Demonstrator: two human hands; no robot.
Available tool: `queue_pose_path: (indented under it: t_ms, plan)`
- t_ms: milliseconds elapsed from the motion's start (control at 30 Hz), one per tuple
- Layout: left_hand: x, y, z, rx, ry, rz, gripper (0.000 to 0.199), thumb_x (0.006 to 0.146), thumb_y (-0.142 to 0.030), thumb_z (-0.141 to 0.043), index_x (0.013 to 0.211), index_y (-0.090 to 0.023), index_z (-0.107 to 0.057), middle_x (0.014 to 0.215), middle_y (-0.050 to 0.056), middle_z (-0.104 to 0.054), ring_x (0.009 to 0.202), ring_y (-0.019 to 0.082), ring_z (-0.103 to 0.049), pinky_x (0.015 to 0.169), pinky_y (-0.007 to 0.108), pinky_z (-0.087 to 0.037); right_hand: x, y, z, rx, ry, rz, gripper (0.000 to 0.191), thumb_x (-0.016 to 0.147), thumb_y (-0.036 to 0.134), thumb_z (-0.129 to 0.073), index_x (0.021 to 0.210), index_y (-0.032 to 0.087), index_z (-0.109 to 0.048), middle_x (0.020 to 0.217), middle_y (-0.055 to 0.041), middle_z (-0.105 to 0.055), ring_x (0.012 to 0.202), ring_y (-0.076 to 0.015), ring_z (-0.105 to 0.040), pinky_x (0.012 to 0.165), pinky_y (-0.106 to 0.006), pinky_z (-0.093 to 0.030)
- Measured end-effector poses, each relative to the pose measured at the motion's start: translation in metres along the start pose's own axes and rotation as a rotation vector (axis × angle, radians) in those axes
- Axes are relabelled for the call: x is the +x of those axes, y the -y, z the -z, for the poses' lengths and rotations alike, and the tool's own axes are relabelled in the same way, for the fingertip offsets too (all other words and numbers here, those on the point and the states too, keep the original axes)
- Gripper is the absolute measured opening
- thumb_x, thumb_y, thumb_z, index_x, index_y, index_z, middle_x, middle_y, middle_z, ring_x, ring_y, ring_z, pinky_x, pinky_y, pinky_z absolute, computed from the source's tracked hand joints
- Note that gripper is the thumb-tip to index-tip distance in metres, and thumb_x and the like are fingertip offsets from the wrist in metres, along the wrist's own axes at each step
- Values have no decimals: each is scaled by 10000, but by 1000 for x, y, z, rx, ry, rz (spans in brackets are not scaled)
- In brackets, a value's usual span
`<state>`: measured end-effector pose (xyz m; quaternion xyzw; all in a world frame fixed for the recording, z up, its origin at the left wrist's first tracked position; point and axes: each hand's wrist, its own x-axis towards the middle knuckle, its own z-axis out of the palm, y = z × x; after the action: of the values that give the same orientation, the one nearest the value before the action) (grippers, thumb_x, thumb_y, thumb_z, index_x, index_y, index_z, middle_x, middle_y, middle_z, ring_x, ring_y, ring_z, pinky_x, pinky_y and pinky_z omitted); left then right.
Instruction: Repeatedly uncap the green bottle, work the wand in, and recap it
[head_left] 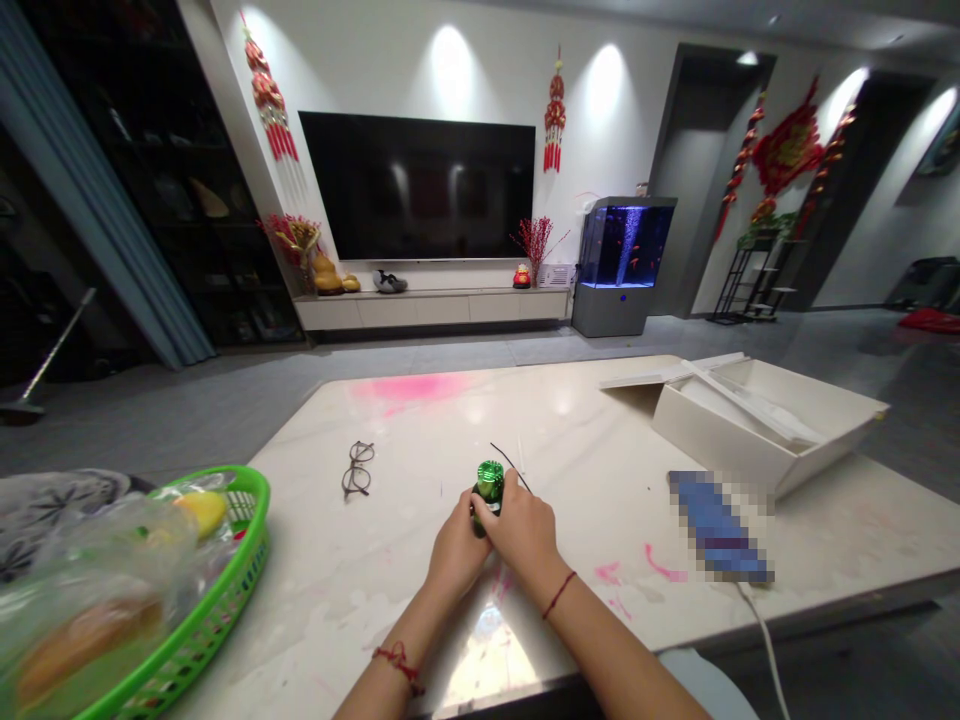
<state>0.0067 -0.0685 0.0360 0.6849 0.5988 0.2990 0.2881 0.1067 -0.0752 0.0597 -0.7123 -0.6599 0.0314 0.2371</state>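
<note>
A small object with a shiny metallic-green round top point(490, 478) and a darker lower part stands between my two hands, near the middle of the table. Its exact kind does not show. My left hand point(456, 548) is closed around its left and lower side. From the right, my right hand point(526, 522) wraps it, with the thumb pressed across the front. Fingers and palms hide much of the lower body. Just beyond my right hand, a thin black strip point(504, 458) lies slanting on the table, its near end close to my knuckles.
On the pale table point(315, 590) lie eyeglasses point(358, 470) and a blurred blue device point(720, 525) with a white cable point(766, 640). A green basket point(259, 530) with bagged food fills the left. An open white box point(750, 440) stands far right. Pink stains mark the surface.
</note>
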Motion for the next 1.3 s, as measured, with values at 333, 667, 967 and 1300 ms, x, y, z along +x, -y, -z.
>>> queue_pose_path:
  t_ms: [333,667,967,1300]
  plan:
    - [1,1,0,-36,14,9,488,686,-236,-577,1144,-198,-414,993,68,-638,874,216,-601,677,250,-392,7,-5,4,49,72,12,351,791,484,-428,967,182,-453,755,-77,-660,698,-239,-636,562,-285,-386]
    - [0,1,0,-79,15,-34,467,693,-252,-571,1132,-198,-425,1036,75,-636,936,234,-599,738,280,-413,5,-12,4,186,52,73,248,771,397,-469,901,187,-448,748,-60,-642,672,-202,-608,538,-251,-334]
    - [-1,2,0,-109,18,-55,493,703,-257,-569,1163,-202,-402,1105,72,-612,978,229,-588,785,293,-418,4,-15,6,207,68,99,208,775,345,-469,901,182,-437,762,-61,-637,675,-191,-599,551,-247,-336]
    - [-3,-1,-2,-33,7,0,528,726,-233,-553,1217,-202,-360,1130,88,-600,1008,235,-576,774,279,-405,3,-14,9,161,70,74,271,773,429,-490,919,201,-467,782,-28,-651,702,-188,-618,571,-251,-357]
